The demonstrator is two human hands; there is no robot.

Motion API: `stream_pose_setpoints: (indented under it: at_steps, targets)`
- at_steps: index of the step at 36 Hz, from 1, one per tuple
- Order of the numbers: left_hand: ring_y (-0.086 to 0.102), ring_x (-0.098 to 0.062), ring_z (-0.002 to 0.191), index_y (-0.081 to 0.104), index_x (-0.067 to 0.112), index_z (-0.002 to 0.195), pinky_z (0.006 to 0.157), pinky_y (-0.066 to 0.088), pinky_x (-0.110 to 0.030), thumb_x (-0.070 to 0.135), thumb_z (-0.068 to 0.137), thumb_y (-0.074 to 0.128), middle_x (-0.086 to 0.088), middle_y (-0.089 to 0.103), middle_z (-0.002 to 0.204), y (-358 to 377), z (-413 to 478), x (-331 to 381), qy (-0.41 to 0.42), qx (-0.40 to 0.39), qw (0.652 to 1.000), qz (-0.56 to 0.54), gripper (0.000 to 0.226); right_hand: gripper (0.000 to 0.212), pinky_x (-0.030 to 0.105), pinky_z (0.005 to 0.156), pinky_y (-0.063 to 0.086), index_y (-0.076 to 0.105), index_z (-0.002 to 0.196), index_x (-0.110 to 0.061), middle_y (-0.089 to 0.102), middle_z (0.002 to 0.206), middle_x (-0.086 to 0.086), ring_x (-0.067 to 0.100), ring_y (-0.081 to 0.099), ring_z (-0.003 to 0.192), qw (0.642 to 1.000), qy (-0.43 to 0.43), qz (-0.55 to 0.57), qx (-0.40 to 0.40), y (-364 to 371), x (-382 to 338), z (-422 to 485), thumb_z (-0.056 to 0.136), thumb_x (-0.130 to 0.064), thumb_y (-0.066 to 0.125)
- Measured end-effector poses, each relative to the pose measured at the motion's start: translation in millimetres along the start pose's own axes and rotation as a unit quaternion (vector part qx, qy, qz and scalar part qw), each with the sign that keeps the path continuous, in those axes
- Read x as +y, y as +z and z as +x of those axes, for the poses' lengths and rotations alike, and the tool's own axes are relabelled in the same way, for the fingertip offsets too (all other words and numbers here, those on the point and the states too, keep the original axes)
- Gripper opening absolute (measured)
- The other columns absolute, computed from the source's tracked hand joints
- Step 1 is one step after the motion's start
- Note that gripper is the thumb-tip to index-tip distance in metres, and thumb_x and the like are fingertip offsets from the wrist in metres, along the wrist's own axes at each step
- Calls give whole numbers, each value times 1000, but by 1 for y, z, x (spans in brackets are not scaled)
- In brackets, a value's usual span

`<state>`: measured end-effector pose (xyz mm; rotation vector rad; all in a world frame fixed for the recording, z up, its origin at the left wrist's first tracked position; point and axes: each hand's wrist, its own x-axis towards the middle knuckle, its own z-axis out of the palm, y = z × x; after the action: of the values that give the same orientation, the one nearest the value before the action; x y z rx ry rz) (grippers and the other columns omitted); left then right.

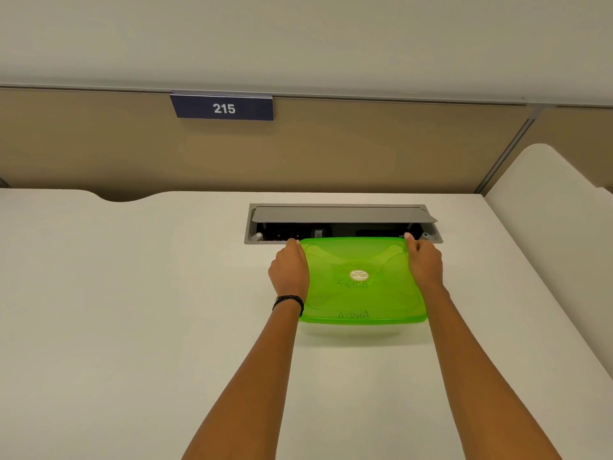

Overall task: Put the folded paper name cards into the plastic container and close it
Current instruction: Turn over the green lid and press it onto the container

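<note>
I have the green lid (361, 280) lying on the plastic container in the middle of the desk (132, 293), the name cards "SIGMA" (352, 284) and "ALPHA" (353, 315) showing through it. My left hand (289, 268) and right hand (424, 263) clasp its side edges, arms outstretched, fingers curled at the far corners, presumably to seat it.
</note>
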<state>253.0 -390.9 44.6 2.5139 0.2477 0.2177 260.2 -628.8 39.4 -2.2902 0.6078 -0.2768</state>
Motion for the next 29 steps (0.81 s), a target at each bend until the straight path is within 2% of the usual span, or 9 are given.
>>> stream_pose_setpoints:
  at_steps: [6,11,14,21,24,27,29]
  targets:
    - [61,-37,81,53,2,102,62,40,-38,23,102,26,-20,66,91,0,0,0,-1,-2,1000,7,34,51,32,66,33,33,55,-18,44,60,2,25,48,74,999,34,11,-27,1,3,5,97,-46,34]
    - [61,-37,81,52,2,102,63,42,-39,22,102,26,-20,66,91,0,1,0,2,-2,1000,11,33,51,31,69,33,33,57,-16,52,79,15,26,49,78,998,48,16,-41,2,4,8,97,-47,32]
    - [61,-38,83,53,3,103,65,43,-40,22,102,26,-20,66,93,0,1,0,3,-1,1000,12,33,51,31,70,34,39,63,-9,53,81,16,27,50,80,997,55,19,-53,1,4,9,97,-46,32]
    - [61,-39,83,53,3,101,66,44,-42,23,102,26,-20,66,93,0,1,0,2,1,1000,10,33,46,32,72,35,46,79,-5,53,85,17,27,50,82,996,58,26,-70,3,4,12,98,-45,32]
    - [61,-39,83,53,2,101,67,46,-43,23,102,27,-20,66,93,0,1,1,0,0,1000,6,33,47,32,72,34,45,75,-5,53,85,17,26,49,82,995,59,26,-73,2,5,14,98,-43,32]
    - [62,-39,83,53,2,101,67,46,-42,23,102,27,-20,66,93,0,1,1,2,0,1000,3,33,48,30,72,33,37,61,-13,51,85,17,25,48,82,995,62,27,-79,3,5,16,98,-43,32]
    - [61,-39,82,53,2,100,66,45,-41,22,102,27,-20,66,92,0,1,1,3,0,1000,4,33,48,30,72,32,34,59,-15,51,85,17,24,48,82,994,64,29,-80,3,5,16,98,-42,32]
